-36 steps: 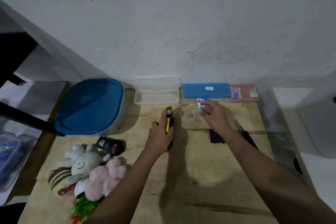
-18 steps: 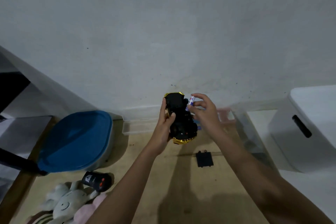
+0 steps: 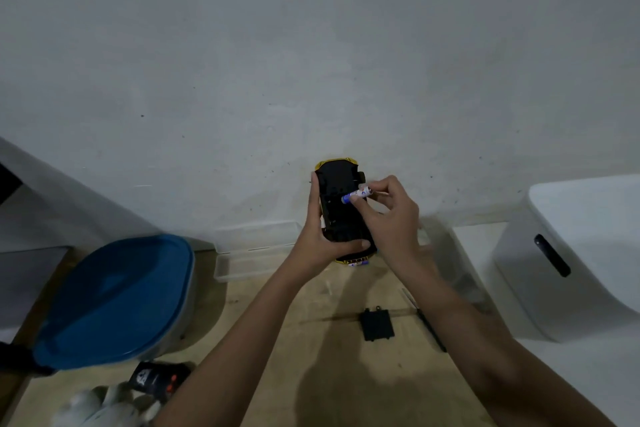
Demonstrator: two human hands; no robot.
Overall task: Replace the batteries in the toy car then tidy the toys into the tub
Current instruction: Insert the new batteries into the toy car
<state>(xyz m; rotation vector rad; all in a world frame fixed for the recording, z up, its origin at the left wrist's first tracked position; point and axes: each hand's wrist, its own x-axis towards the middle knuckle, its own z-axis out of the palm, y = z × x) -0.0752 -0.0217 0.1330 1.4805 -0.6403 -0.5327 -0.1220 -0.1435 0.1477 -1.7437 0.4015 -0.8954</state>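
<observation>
My left hand [image 3: 323, 234] grips the yellow toy car [image 3: 341, 208], held up above the table with its black underside facing me. My right hand [image 3: 388, 215] pinches a blue and white battery [image 3: 356, 194] against the car's underside, at the open compartment. The black battery cover [image 3: 377, 324] lies on the wooden table below. The tub with a blue lid [image 3: 114, 298] stands at the left. A white plush toy [image 3: 100, 407] shows at the bottom left, partly cut off.
A black remote control [image 3: 157, 380] lies by the plush. A clear plastic box [image 3: 254, 251] sits against the wall. A screwdriver [image 3: 429, 324] lies right of the cover. A white bin [image 3: 571, 260] stands at the right, beyond the table edge.
Both hands lifted the car off the table and turned its underside toward me. The right hand brought the battery onto the underside. The view tilted up toward the wall.
</observation>
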